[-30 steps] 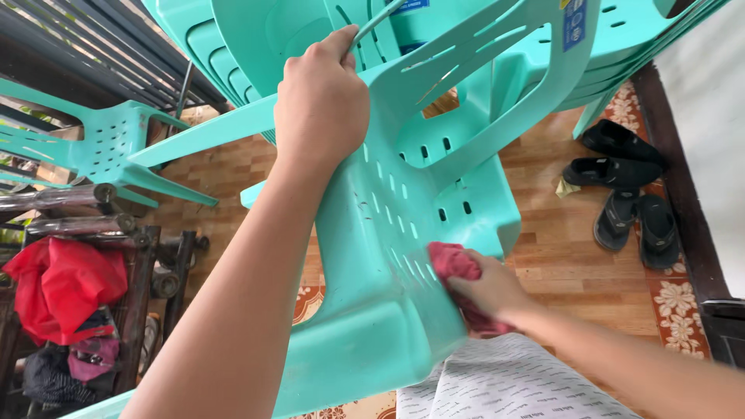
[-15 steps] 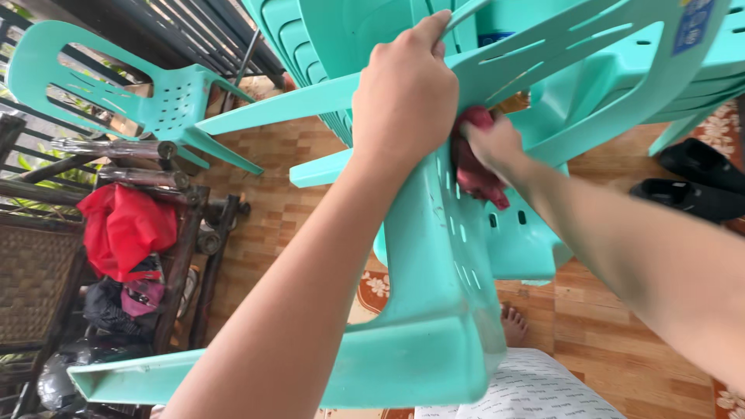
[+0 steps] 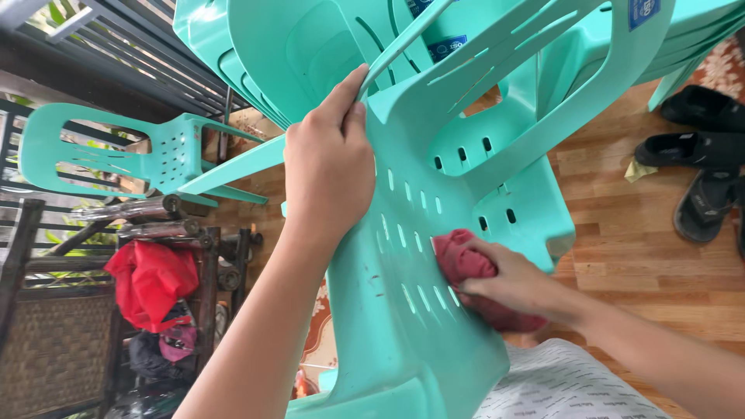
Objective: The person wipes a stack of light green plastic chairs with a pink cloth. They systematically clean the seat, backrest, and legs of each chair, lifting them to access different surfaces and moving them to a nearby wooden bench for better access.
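The right hand [image 3: 516, 283], clenched on a red rag [image 3: 459, 260], has slid back down the chair [image 3: 419, 310]; the left hand [image 3: 330, 167] keeps gripping its edge above.

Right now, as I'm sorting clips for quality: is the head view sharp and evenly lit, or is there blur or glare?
Head view: soft daylight, no hard shadows; left hand on the chair and right hand with the red cloth are sharp; faint sheen on the stacked chairs; wide-lens bending at the edges.
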